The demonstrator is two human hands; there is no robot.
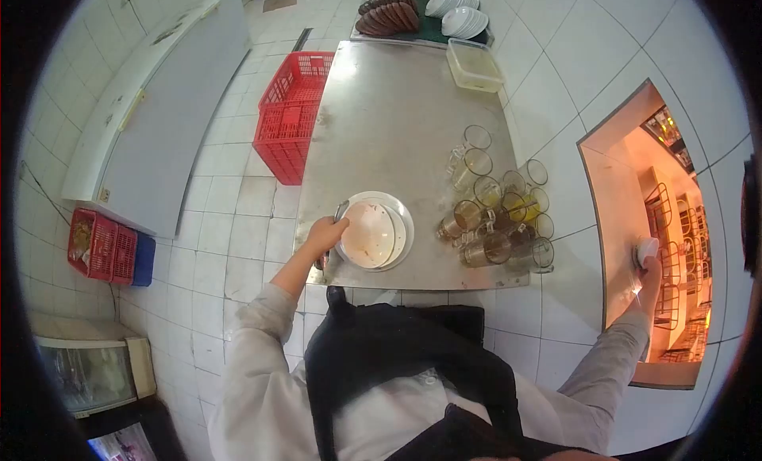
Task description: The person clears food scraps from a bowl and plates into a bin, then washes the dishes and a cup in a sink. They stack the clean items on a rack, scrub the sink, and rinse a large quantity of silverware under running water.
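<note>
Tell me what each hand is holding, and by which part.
The left hand appears to grip a slim utensil mid-length; whether it also holds the bowl is unclear. The right hand seems to hold a white dish, by which part is unclear.

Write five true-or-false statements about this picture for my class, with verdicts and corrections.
1. The left hand is at the edge of the stacked dishes. True.
2. The right hand rests flat on the metal table. False: it is at the wall opening, holding a white item.
3. A tall red crate stands beside the table, on the picture's left. True.
4. The glass mugs stand on the table's left half in the picture. False: they are on its right.
5. Reddish marks show on the top dish. True.
</note>
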